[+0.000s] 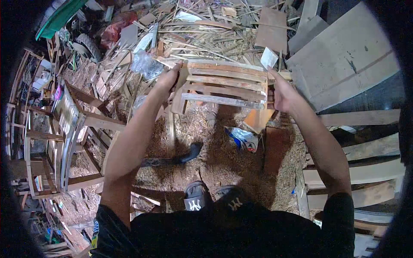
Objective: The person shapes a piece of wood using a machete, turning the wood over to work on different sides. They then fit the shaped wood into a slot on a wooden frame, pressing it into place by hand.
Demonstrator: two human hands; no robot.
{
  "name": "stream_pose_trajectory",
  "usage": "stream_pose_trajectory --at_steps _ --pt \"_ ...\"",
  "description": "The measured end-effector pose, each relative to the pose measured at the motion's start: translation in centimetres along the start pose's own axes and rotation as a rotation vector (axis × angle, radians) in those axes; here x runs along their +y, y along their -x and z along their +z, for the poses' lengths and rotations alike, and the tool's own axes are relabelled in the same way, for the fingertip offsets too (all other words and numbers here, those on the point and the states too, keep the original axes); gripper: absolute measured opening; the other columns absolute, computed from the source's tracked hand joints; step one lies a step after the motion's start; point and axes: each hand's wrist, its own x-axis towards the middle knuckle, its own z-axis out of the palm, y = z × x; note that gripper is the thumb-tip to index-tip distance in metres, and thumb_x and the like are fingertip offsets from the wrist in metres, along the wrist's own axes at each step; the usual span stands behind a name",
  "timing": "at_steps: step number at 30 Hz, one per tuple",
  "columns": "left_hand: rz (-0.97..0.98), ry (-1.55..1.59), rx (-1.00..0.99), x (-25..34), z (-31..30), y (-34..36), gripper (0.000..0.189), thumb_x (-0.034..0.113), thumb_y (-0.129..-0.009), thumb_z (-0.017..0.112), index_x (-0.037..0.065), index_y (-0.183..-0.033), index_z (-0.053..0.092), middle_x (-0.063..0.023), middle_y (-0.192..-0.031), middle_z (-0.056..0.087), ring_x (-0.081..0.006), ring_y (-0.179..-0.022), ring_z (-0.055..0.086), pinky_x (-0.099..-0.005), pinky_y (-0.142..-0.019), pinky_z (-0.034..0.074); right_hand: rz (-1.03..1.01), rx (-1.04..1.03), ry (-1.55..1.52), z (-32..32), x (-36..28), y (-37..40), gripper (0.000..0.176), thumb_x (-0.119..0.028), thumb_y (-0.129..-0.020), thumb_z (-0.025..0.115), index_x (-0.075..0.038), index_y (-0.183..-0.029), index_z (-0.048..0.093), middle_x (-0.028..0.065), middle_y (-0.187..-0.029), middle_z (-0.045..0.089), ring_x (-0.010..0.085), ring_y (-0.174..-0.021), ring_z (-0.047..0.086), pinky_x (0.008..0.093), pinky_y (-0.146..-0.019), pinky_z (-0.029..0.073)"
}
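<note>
A small wooden slatted frame (226, 80) with several curved slats is held up in front of me, above the littered floor. My left hand (171, 78) grips its left side piece, with the thumb on the upper corner. On the opposite side, my right hand (282, 92) holds the right end piece, its thumb near the top corner and the fingers partly hidden behind the wood. A white piece (269, 58) shows just above my right thumb. Below the frame lie a blue and white packet (245, 139) and an orange-brown board (258, 119).
Wooden chair frames (64, 137) stand at the left. Scrap wood strips (206, 36) cover the far floor. Large boards (344, 60) lean at the right, above a slatted wooden piece (357, 167). A dark curved object (183, 158) lies near my slippers (198, 195).
</note>
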Motion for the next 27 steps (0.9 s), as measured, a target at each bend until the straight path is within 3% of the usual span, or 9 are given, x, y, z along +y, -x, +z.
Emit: stream_pose_trajectory --at_steps 2,4,8,10,14,18,20,25,27 --pt "0.034 0.127 -0.029 -0.7 -0.5 -0.7 0.058 0.051 -0.095 0.054 -0.003 -0.115 0.062 -0.0130 -0.099 0.068 -0.0209 -0.082 0.065 -0.0354 -0.075 0.052 -0.022 -0.060 -0.007 0.1 -0.2 0.8 0.077 -0.073 -0.085 0.052 -0.014 -0.135 0.049 0.0138 -0.116 0.062 0.0291 -0.109 0.060 0.0530 -0.095 0.044" --pt "0.111 0.154 -0.055 1.2 -0.6 3.2 0.058 0.045 -0.096 0.057 -0.008 -0.121 0.054 -0.0112 -0.087 0.067 -0.0156 -0.066 0.062 -0.0308 -0.056 0.050 -0.023 -0.016 0.069 0.1 -0.6 1.6 0.057 -0.061 -0.093 0.048 -0.011 -0.118 0.059 0.0089 -0.103 0.068 0.0237 -0.098 0.065 0.0467 -0.088 0.050" --pt "0.105 0.254 -0.026 1.9 -0.4 5.4 0.061 0.046 -0.096 0.058 -0.008 -0.125 0.056 -0.0198 -0.112 0.065 -0.0233 -0.091 0.066 -0.0358 -0.079 0.054 -0.146 -0.040 0.046 -1.6 0.0 -0.6 0.039 -0.043 -0.098 0.041 -0.013 -0.106 0.064 0.0049 -0.093 0.070 0.0186 -0.085 0.068 0.0421 -0.080 0.054" --pt "0.152 0.181 0.030 2.1 -0.4 5.9 0.061 0.045 -0.095 0.059 -0.010 -0.121 0.057 -0.0204 -0.108 0.066 -0.0239 -0.089 0.067 -0.0350 -0.078 0.055 -0.153 -0.004 0.001 -0.5 -0.4 1.6 0.034 -0.030 -0.098 0.036 -0.013 -0.107 0.064 0.0040 -0.090 0.071 0.0164 -0.078 0.069 0.0392 -0.078 0.056" --pt "0.242 0.255 0.040 3.2 -0.2 7.7 0.056 0.044 -0.095 0.060 -0.010 -0.111 0.062 -0.0178 -0.095 0.069 -0.0212 -0.081 0.067 -0.0335 -0.072 0.054 -0.242 -0.102 -0.133 -1.9 -0.1 0.4 0.035 -0.028 -0.099 0.037 -0.008 -0.110 0.063 0.0081 -0.099 0.071 0.0203 -0.084 0.069 0.0403 -0.080 0.057" --pt "0.362 0.290 -0.014 5.2 0.1 10.0 0.045 0.039 -0.098 0.058 -0.002 -0.084 0.070 -0.0055 -0.069 0.064 -0.0102 -0.055 0.053 -0.0269 -0.055 0.045 -0.348 -0.076 -0.183 -2.1 -1.5 3.3 0.042 -0.023 -0.100 0.034 0.000 -0.128 0.054 0.0184 -0.119 0.064 0.0277 -0.102 0.065 0.0422 -0.091 0.054" --pt "0.494 0.275 -0.103 6.4 0.1 11.8 0.047 0.037 -0.099 0.058 0.002 -0.068 0.062 -0.0019 -0.061 0.057 -0.0113 -0.051 0.052 -0.0272 -0.049 0.042 -0.348 -0.098 -0.263 -3.5 -1.9 3.6 0.044 -0.026 -0.099 0.035 0.001 -0.129 0.052 0.0196 -0.118 0.063 0.0298 -0.100 0.066 0.0458 -0.089 0.056" --pt "0.618 0.286 -0.204 8.3 1.1 14.6 0.043 0.036 -0.097 0.062 0.000 -0.072 0.064 -0.0052 -0.062 0.060 -0.0147 -0.050 0.058 -0.0289 -0.047 0.047 -0.400 -0.284 -0.220 -6.9 -4.3 5.4 0.048 -0.030 -0.099 0.038 -0.002 -0.136 0.047 0.0205 -0.123 0.061 0.0341 -0.106 0.064 0.0555 -0.085 0.056" --pt "0.692 0.301 -0.237 8.8 1.3 14.7 0.042 0.035 -0.096 0.062 0.000 -0.073 0.064 -0.0052 -0.062 0.060 -0.0150 -0.050 0.059 -0.0286 -0.047 0.047 -0.529 -0.146 -0.131 -7.1 -5.4 5.9 0.051 -0.030 -0.096 0.048 -0.003 -0.140 0.044 0.0219 -0.129 0.057 0.0356 -0.112 0.062 0.0511 -0.086 0.057"
